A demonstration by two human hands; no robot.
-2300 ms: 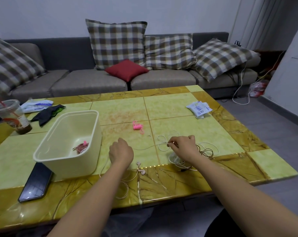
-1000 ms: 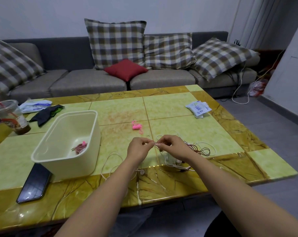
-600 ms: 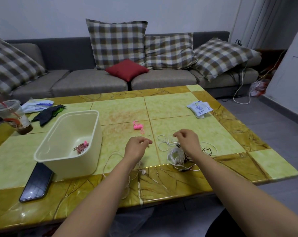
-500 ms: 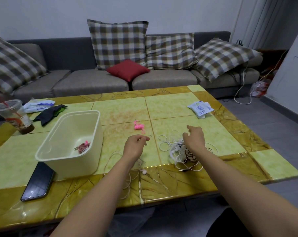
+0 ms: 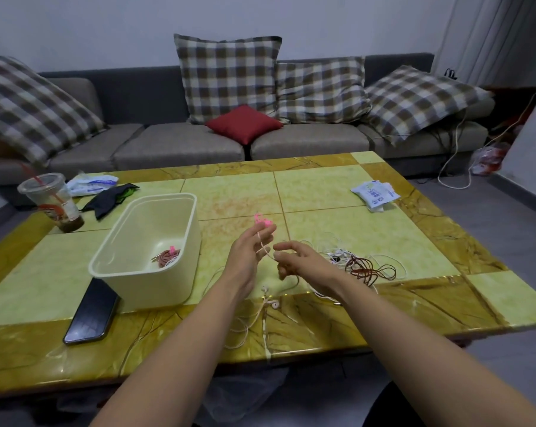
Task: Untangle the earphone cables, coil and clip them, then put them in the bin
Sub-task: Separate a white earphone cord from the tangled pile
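Observation:
My left hand (image 5: pixel 250 253) is raised over the table's near middle with a thin white earphone cable (image 5: pixel 264 248) running across its fingers. My right hand (image 5: pixel 303 263) pinches the same cable just to the right. A tangle of white cables (image 5: pixel 337 252) and a dark red cable (image 5: pixel 368 269) lies to the right of my right hand. White earbuds (image 5: pixel 272 303) and loose loops lie by the table's front edge. The cream bin (image 5: pixel 155 251) at left holds a coiled red cable with a pink clip (image 5: pixel 168 255). A pink clip (image 5: pixel 262 220) lies beyond my left hand.
A black phone (image 5: pixel 91 312) lies in front of the bin. A plastic cup with a straw (image 5: pixel 52 201), a dark cloth (image 5: pixel 109 197) and a wipes pack (image 5: pixel 91 183) sit at far left. Another pack (image 5: pixel 374 194) lies at far right. A sofa stands behind the table.
My right hand left the tangle and came back to the left, pinching the white cable near my left hand. My left hand lifted and opened its fingers with the cable across them.

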